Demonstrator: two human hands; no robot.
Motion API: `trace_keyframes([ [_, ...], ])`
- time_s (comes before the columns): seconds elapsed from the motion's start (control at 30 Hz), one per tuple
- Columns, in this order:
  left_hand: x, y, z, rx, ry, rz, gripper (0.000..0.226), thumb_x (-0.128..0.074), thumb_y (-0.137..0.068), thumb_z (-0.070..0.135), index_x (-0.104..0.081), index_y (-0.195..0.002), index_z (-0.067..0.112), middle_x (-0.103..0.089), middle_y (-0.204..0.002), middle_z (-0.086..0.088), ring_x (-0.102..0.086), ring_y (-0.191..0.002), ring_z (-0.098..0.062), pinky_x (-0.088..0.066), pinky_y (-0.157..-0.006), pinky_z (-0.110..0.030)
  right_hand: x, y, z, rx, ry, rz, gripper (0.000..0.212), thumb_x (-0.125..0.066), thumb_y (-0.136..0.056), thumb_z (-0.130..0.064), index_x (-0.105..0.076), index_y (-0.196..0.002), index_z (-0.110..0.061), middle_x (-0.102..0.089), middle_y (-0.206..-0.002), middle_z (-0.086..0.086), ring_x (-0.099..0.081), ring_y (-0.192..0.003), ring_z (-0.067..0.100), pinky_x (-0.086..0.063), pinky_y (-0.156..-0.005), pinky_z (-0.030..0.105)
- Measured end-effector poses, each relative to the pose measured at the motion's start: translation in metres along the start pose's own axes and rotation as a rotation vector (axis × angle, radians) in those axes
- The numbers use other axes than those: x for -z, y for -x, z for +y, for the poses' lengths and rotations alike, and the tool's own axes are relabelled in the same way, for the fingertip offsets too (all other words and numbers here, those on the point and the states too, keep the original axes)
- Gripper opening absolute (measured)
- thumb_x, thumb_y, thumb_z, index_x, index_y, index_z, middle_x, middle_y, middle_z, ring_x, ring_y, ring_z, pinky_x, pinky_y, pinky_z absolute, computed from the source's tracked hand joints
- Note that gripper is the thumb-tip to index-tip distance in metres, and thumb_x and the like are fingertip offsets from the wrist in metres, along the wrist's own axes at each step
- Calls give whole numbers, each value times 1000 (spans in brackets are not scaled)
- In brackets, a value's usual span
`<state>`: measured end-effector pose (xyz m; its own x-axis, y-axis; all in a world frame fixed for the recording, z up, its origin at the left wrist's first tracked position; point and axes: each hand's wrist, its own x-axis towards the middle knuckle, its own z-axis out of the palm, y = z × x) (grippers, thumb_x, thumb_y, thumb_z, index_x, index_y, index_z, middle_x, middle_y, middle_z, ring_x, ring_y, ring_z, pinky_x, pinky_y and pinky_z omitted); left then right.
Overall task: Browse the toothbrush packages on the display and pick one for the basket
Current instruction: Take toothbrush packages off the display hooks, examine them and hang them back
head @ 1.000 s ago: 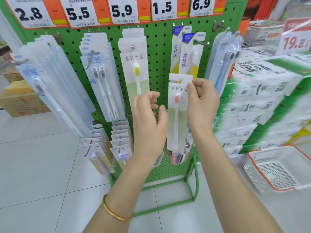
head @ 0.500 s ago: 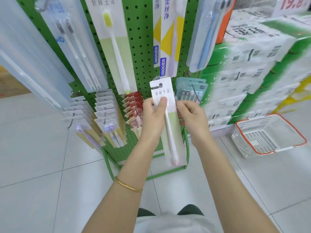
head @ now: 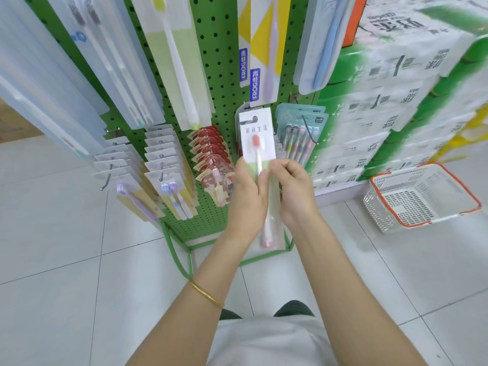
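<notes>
A white and pale green toothbrush package (head: 257, 138) with a pink-headed brush stands upright in front of the green pegboard display (head: 219, 83). My left hand (head: 247, 194) grips its left side, thumb across the front. My right hand (head: 295, 191) holds its right edge, fingers curled behind. The white basket (head: 422, 196) with an orange rim sits on the floor at the right, apart from both hands.
More toothbrush packages (head: 171, 62) hang in rows on the pegboard, with smaller ones (head: 169, 180) low down. Stacked green and white tissue packs (head: 396, 88) rise at the right. Pale floor tiles (head: 66, 260) spread to the left and front.
The package came off the display hook and down to waist height. Its pink-headed front now faces me; half a second ago the brush head pointed downward. The view tilted down.
</notes>
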<state>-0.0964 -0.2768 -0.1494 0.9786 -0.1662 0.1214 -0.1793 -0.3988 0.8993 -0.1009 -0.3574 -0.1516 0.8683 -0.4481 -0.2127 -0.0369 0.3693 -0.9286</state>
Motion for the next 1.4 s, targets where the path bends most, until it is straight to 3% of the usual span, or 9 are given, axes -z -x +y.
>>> trace_keyframes([
  [0.23,-3,10,-18,-37,-208,-243,55,-43,-97,35,-21,-145,17,-52,-127,-10,-56,-108,-30,-48,-87,-46,11,-11,-1,-93,-193,161,21,-57,-93,-7,-58,-72,-12,-59,-78,6,-54,-80,22,-49,-87,41],
  [0.4,-2,26,-13,-101,-339,-321,69,-50,-95,37,-14,-147,10,-30,-148,-14,-45,-125,-31,-42,-96,-43,22,-19,-1,-80,-272,302,21,-57,-93,-8,-56,-73,-14,-57,-74,-1,-53,-67,11,-49,-71,28],
  [0.57,-4,26,-16,-123,-430,-499,72,-62,-89,35,-19,-144,15,-27,-144,-10,-59,-102,-33,-45,-89,-45,28,-21,-10,-69,-355,334,23,-55,-95,-9,-54,-72,-12,-51,-62,-1,-49,-54,9,-47,-56,24],
  [0.77,-3,22,-16,-53,-400,-572,88,-74,-77,33,-16,-142,22,-26,-144,-7,-52,-114,-29,-46,-92,-43,27,-18,-16,-121,-404,331,21,-55,-96,-10,-51,-75,-12,-52,-66,1,-52,-56,12,-49,-52,25],
  [0.93,3,11,-9,30,-241,-590,70,-57,-82,5,-22,-142,18,-40,-127,-6,-50,-104,-22,-45,-78,-29,30,-20,-19,-203,-288,137,15,-54,-96,-29,-53,-88,-17,-62,-89,5,-59,-78,20,-52,-74,36],
  [1.03,11,5,-8,79,-135,-622,62,-48,-87,-5,-26,-141,14,-43,-120,2,-49,-105,-15,-43,-74,-19,32,-22,-17,-177,-235,145,8,-56,-95,-15,-49,-100,-17,-62,-88,1,-60,-77,18,-52,-71,34],
  [1.1,15,4,-8,156,21,-651,54,-46,-87,-11,-34,-132,16,-50,-116,3,-57,-106,-18,-49,-87,-29,32,-21,-17,-148,-189,178,16,-53,-94,-4,-50,-107,-12,-63,-88,3,-60,-75,17,-51,-65,31],
  [1.2,16,5,-10,326,298,-666,45,-48,-91,-11,-39,-121,20,-58,-108,4,-69,-89,-24,-56,-85,-43,33,-20,-18,-124,-82,135,12,-52,-93,0,-58,-95,-10,-65,-88,6,-61,-74,17,-50,-66,32],
  [1.4,14,1,-15,345,232,-619,23,-52,-97,16,-52,-120,18,-64,-114,-5,-66,-99,-26,-54,-88,-48,33,-20,-23,-96,-49,42,15,-56,-91,0,-62,-95,-14,-68,-88,5,-65,-70,17,-53,-64,31],
])
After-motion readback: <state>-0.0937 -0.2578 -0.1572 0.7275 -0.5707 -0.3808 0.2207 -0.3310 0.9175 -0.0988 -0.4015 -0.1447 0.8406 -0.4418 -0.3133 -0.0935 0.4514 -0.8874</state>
